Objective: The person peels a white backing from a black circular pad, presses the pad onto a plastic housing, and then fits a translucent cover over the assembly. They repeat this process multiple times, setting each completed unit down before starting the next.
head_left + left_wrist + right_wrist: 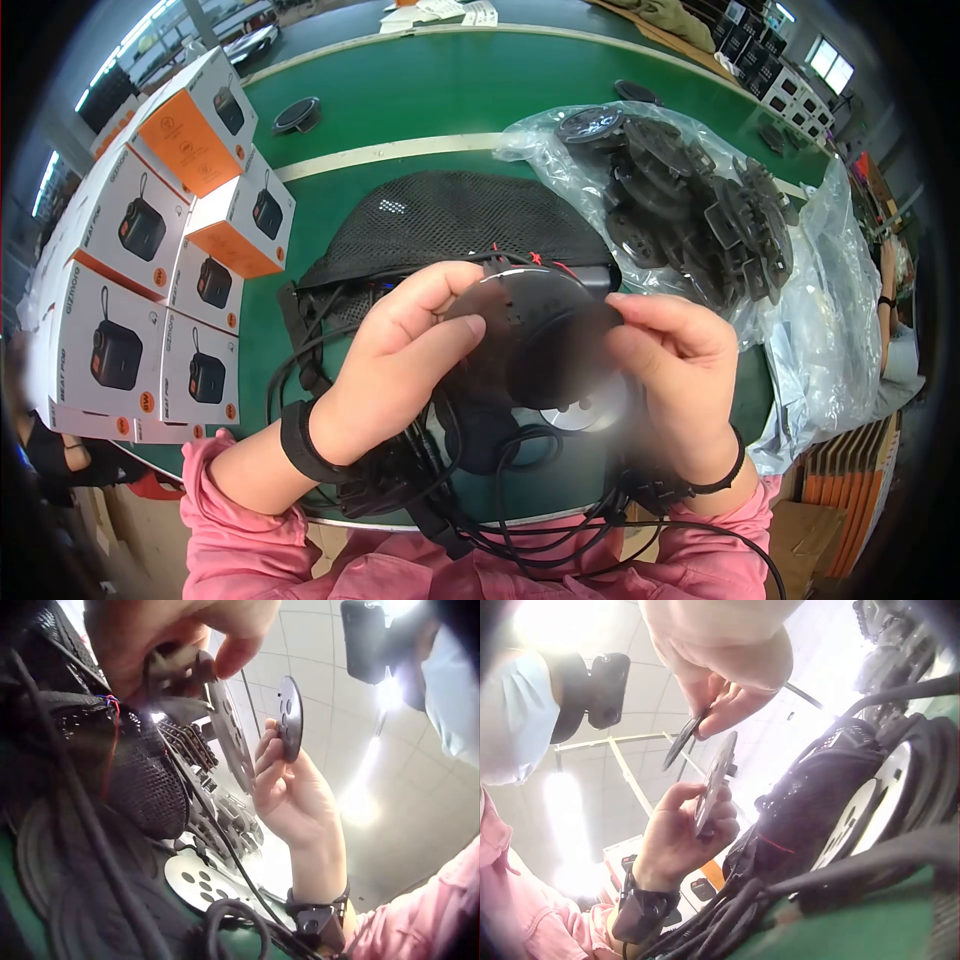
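My left hand (400,355) grips a dark round plate (490,310) by its left edge, thumb on its face. Between thumb and fingers, my right hand (680,370) pinches a smaller black disc (560,350), held in front of the plate from the head view. In the right wrist view, a gap shows between the disc (681,742) and the plate (717,780). Below them lies a silvery disc with holes (196,883), among black cables (520,500).
Behind the hands sits a black mesh bag (450,220). Dark round parts (680,190) lie on clear plastic (840,300) at the right. White and orange boxes (130,230) are stacked at the left. A round part (297,115) rests on the green table (400,90).
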Demonstrator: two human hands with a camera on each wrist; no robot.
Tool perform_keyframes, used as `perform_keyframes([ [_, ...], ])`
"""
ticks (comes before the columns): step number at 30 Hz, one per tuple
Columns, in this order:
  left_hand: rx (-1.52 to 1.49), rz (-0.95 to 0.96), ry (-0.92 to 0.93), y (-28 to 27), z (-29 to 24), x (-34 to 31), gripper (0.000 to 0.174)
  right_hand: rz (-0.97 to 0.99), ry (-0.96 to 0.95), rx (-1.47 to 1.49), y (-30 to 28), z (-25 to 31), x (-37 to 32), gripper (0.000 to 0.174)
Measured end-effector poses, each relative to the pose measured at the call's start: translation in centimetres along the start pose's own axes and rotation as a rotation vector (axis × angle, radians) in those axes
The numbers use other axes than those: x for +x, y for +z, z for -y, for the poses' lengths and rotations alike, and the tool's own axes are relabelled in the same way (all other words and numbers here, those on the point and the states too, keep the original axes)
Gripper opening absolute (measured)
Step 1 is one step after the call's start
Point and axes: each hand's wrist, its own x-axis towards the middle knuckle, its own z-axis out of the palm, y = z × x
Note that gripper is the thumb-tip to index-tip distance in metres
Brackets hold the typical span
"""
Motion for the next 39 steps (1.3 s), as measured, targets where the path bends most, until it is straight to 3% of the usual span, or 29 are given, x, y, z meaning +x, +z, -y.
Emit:
perform_keyframes([
  [3, 0.027, 0.014, 0.001, 0.2, -0.2, -0.2, 0.030, 0.004, -0.092, -0.096, 0.2, -0.1, -0.5, 0.022],
  [5, 0.105, 0.091, 0.218, -0.4, 0.4, 0.0, 0.029, 0.010, -0.117, -0.187, 0.1, 0.0, -0.9, 0.021],
  [6, 0.103, 0.089, 0.218, -0.7, 0.6, 0.1, 0.029, 0.014, -0.142, -0.277, 0.1, 0.1, -0.9, 0.021],
  [7, 0.249, 0.122, 0.353, -1.1, 0.8, 0.3, 0.030, 0.016, -0.141, -0.277, 0.0, 0.3, -0.9, 0.021],
  [8, 0.396, 0.154, 0.488, -1.3, 0.8, 0.4, 0.031, 0.071, -0.256, -0.385, 0.0, 0.4, -0.7, 0.020],
  [9, 0.395, 0.152, 0.488, -1.3, 0.8, 0.4, 0.031, 0.126, -0.371, -0.492, -0.1, 0.6, -0.6, 0.019],
  [11, 0.525, 0.159, 0.583, -0.9, 0.4, 0.2, 0.035, 0.161, -0.413, -0.513, -0.2, 0.6, -0.5, 0.018],
  [18, 0.641, 0.192, 0.636, -0.3, -0.6, -0.2, 0.033, 0.344, -0.621, -0.659, -0.6, 0.9, -0.2, 0.019],
  [27, 0.657, 0.221, 0.728, 0.0, -0.8, -0.2, 0.031, 0.420, -0.802, -0.781, -0.8, 1.6, -0.3, 0.024],
  [39, 0.607, 0.196, 0.719, 0.3, -0.7, -0.5, 0.027, 0.383, -0.799, -0.735, -0.7, 1.5, -0.7, 0.027],
])
